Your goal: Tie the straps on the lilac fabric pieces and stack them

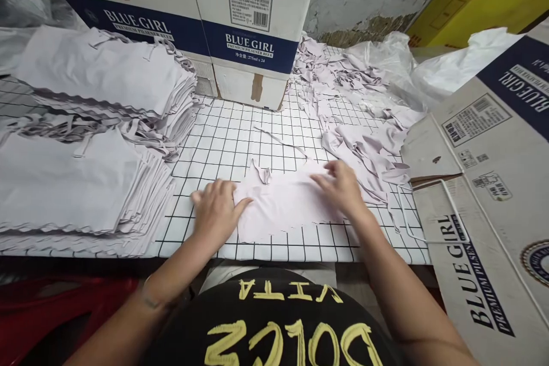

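A pale pink camisole-like garment piece [287,206] lies spread on the grid-patterned tabletop, its lower edge wavy. At its left end rests my left hand [218,209], fingers stretched out and thumb lying on the cloth. My right hand [342,186] is over the upper right part, with thumb and forefinger apart and the other fingers partly hidden. A small folded strap [261,174] sticks up at the top left of the piece. From its top right, a thin strap [283,142] trails away across the grid.
Stacks of similar pieces [64,177] fill the table's left side. A Blue Girl beer carton [253,40] stands at the back. Loose pink fabric [364,154] lies to the right, beside another carton [476,183] and a white wire frame [454,211]. Plastic bags [394,63] sit behind.
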